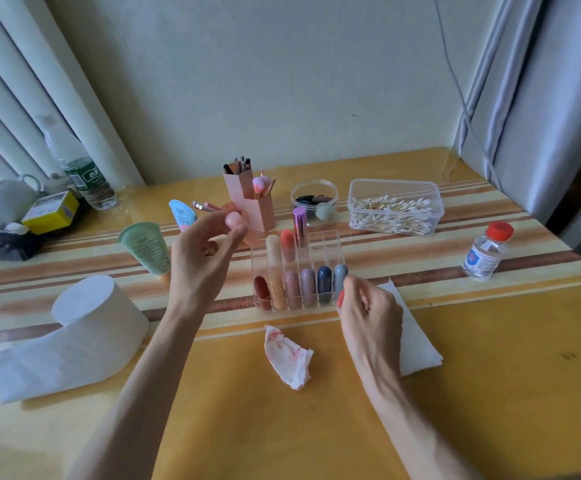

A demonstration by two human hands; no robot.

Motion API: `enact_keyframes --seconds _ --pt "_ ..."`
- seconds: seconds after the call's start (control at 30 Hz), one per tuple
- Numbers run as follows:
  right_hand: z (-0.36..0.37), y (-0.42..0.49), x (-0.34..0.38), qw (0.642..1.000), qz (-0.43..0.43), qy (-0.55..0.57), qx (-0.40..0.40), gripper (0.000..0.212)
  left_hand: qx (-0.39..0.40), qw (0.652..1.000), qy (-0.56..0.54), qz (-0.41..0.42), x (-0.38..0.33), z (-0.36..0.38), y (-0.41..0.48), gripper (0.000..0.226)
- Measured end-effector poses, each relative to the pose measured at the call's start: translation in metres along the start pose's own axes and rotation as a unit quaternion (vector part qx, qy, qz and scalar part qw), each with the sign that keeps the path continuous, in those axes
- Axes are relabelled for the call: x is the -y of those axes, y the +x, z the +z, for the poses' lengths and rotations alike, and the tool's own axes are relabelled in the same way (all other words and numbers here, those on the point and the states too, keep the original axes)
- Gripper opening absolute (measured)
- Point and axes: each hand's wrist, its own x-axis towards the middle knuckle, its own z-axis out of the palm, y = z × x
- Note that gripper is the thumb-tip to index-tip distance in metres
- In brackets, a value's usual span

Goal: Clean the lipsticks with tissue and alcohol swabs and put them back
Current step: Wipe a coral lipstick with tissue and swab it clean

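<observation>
Left hand (206, 251) pinches a pink lipstick (232, 220) left of the clear organizer (330, 237). Right hand (368, 310) grips a red lipstick (340, 298) at its front-right corner. Stained tissue (287, 355) lies on open surface (490, 375) between the arms.

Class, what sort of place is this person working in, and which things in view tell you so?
Probably a dressing table at home, set against a wall beside curtains. The clues: a clear organiser of lipsticks, a pink brush holder and a box of cotton swabs.
</observation>
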Motion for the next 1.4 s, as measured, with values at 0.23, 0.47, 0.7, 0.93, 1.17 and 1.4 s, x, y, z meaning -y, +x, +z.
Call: enact_keyframes --seconds 0.23,0.47,0.7,0.93,1.17,1.4 --pt "0.003 -0.004 0.004 0.993 -0.109 0.037 0.001 0.037 0.052 0.983 -0.158 -0.074 -0.015 -0.005 -0.058 0.033" --pt "0.004 -0.008 0.013 0.970 -0.104 0.114 0.189 0.020 0.088 0.968 -0.213 -0.095 -0.004 0.007 -0.078 0.024" --pt "0.008 -0.010 0.008 0.943 -0.166 0.096 0.271 0.026 0.081 0.967 -0.223 -0.088 -0.001 0.008 -0.080 0.024" --pt "0.008 -0.004 -0.001 0.950 -0.154 0.108 0.250 0.032 -0.002 0.983 -0.141 -0.115 0.015 -0.017 -0.075 0.017" --pt "0.012 -0.003 -0.004 0.954 -0.143 0.111 0.241 0.033 0.057 0.979 0.167 -0.105 0.055 -0.030 -0.079 0.011" --pt "0.010 -0.005 0.001 0.950 -0.131 0.132 0.250 0.028 0.054 0.978 0.175 -0.104 0.058 -0.030 -0.082 0.038"
